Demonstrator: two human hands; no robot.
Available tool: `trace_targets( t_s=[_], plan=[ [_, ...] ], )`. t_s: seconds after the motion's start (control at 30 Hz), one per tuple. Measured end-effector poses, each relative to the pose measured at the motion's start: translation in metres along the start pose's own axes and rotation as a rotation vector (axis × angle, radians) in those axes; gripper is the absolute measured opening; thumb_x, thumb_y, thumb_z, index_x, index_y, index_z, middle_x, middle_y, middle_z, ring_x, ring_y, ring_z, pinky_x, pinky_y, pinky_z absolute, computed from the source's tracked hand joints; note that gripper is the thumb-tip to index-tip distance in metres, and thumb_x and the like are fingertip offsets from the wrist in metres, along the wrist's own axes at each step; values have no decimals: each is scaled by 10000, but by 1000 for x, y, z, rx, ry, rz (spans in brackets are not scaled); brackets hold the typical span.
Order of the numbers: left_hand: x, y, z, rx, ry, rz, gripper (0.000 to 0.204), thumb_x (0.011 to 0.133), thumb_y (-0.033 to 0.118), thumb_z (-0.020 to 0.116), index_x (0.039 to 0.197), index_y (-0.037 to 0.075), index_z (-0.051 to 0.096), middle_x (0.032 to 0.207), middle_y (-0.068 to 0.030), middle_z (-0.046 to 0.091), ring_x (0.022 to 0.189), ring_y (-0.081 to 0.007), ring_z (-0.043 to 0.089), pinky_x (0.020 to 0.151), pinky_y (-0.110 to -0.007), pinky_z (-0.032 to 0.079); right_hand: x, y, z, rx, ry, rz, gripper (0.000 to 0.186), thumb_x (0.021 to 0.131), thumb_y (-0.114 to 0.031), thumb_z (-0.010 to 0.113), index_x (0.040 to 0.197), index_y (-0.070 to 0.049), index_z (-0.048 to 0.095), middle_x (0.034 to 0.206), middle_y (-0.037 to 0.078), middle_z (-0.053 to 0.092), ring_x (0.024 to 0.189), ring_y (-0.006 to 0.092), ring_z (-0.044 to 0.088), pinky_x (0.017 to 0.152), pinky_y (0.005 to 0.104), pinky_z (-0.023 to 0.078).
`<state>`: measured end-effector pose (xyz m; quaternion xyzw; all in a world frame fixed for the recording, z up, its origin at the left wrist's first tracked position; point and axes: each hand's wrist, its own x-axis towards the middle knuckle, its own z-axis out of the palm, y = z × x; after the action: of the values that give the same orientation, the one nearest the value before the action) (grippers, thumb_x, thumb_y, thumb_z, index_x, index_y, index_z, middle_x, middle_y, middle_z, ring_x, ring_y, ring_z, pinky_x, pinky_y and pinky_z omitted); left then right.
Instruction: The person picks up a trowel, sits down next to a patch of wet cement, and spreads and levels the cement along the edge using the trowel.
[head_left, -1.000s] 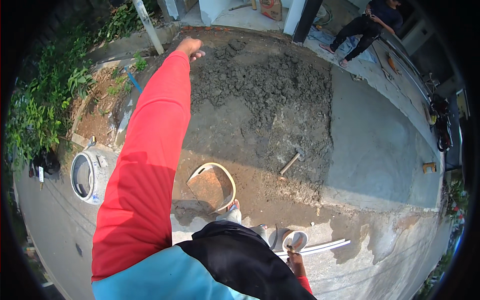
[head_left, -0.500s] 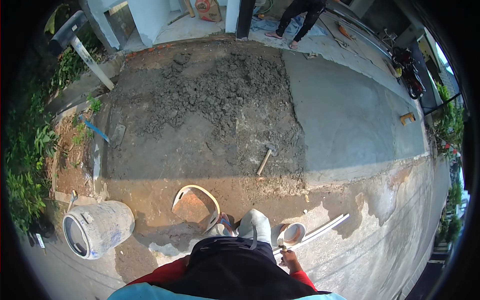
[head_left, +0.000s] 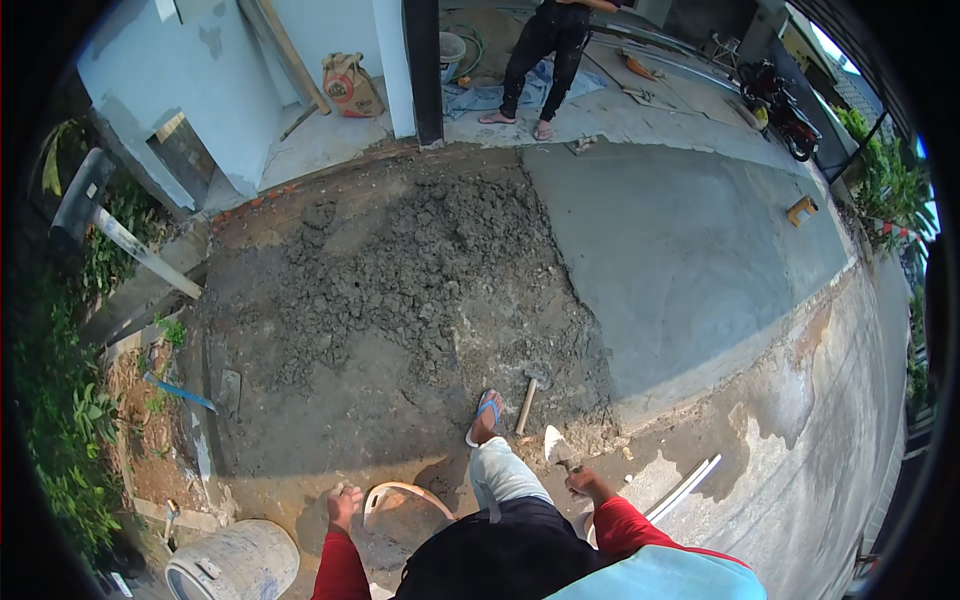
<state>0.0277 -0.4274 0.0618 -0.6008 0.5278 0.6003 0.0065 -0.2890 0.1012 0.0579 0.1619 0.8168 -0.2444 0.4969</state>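
My right hand (head_left: 579, 482) is closed round the handle of a pointing trowel (head_left: 557, 447), its pale blade tipped forward above the wet ground. My left hand (head_left: 344, 504) hangs with curled fingers beside the rim of a shallow tub (head_left: 405, 488); nothing shows in it. Ahead of my right hand lies a hammer (head_left: 526, 405) with a wooden handle. My sandalled foot (head_left: 487, 415) is on the rough ground just left of the hammer. A spread of lumpy grey mortar (head_left: 400, 270) covers the ground farther ahead. A small bucket is mostly hidden under my right arm.
Smooth wet cement (head_left: 670, 250) lies to the right. A stained barrel (head_left: 240, 562) rests on its side at lower left. A blue-handled tool (head_left: 180, 392) and a pipe post (head_left: 145, 253) stand left. White strips (head_left: 685, 487) lie right. Another person (head_left: 545, 65) stands at the back.
My right hand has moved forward with the trowel. My left hand has come into view near the tub. One foot has stepped forward beside the hammer, and the view has shifted.
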Motion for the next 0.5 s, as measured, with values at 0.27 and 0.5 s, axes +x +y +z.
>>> trace_targets(
  t_s=[0.27,0.5],
  plan=[
    [29,110,138,449,-490,154,689,973,311,643,1510,-41,393,1237,-202,691,1145,-322,663,983,-371,501,81,-199,-117,-17,195,-399,437,936,-367,685,1041,54,628,752,148,652,610,272,676,525,405,539],
    [-36,260,239,-63,-592,-139,750,1021,517,538,1522,-26,409,1407,-186,602,1294,-249,585,1107,-368,443,95,-264,-187,453,179,-239,439,990,-419,656,1028,11,577,725,82,566,576,193,571,481,382,493]
  ],
)
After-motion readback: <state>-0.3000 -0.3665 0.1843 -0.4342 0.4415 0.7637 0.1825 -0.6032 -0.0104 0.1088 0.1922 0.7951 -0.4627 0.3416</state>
